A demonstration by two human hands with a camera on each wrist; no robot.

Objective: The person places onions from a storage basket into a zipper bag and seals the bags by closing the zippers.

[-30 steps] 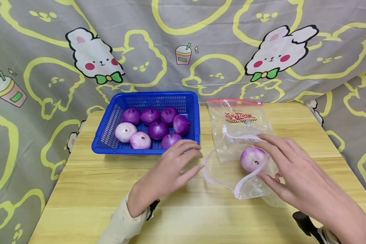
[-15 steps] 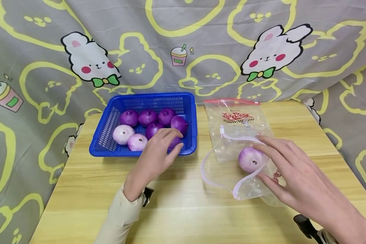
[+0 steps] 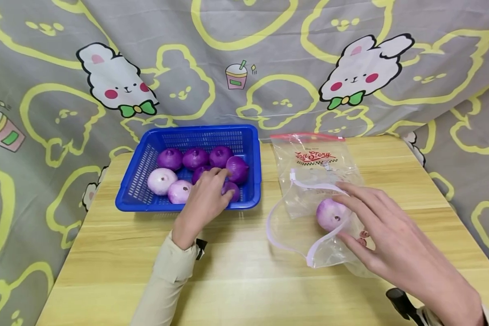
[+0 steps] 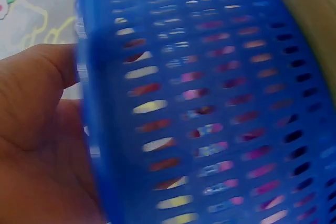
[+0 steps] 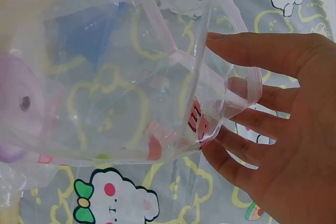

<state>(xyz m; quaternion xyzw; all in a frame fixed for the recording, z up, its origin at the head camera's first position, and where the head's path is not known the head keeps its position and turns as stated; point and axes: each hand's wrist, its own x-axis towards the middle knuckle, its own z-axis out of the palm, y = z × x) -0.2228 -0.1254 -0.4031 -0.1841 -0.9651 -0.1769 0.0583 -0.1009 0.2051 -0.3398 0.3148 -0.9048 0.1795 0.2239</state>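
My left hand [image 3: 205, 194] reaches over the front rim of the blue basket [image 3: 146, 207], fingers bent down among purple onions. Thumb and fingertips are at the front right onion [image 3: 233, 192]; the hand hides much of it, so contact is unclear. The left wrist view has the hand behind the slotted basket wall [image 4: 199, 145]. My right hand [image 3: 395, 235] holds a clear zip bag [image 3: 293, 233] with a lilac strip by its right side, thumb and fingers at its edge, mouth wide. A pale purple onion [image 3: 330, 213] lies inside this bag.
A second clear zip bag [image 3: 285, 158] with a red zip and red lettering lies flat behind the first. Several more onions, two of them paler, sit in the basket. A printed grey cloth [image 3: 285, 40] hangs behind the wooden table [image 3: 228, 290].
My left hand has moved from beside the zip bag leftward to the basket and down among the onions. The right hand has stayed at the bag, and the onion in the bag has not moved.
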